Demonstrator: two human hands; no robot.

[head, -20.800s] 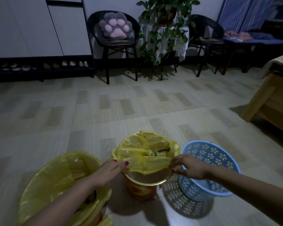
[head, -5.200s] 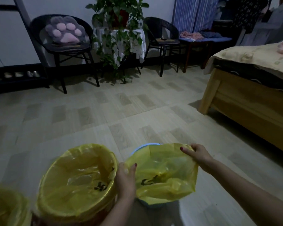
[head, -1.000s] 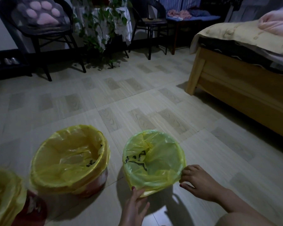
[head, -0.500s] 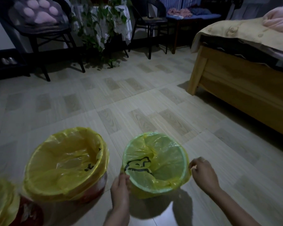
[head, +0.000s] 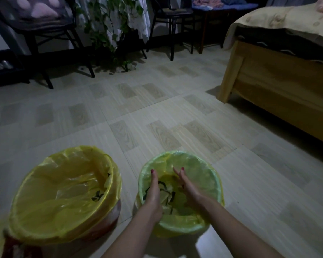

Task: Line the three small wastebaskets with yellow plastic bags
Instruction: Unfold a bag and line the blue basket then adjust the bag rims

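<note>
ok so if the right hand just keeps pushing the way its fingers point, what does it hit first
Most likely the yellow bag lining the far inner wall of the rightmost wastebasket. The right hand is already inside, fingers angled forward and down; depth is hard to judge.

The room is dim and a bit blue-grey. The far end, by the chair [head: 35, 25] and plant [head: 108, 25], is very dark. The floor [head: 157, 118] in the middle is lighter. A bright shiny spot sits on the floor at the bottom. The right hand [head: 186, 187] looks a little blurry. The bed [head: 280, 86] bends at the edge.
</note>
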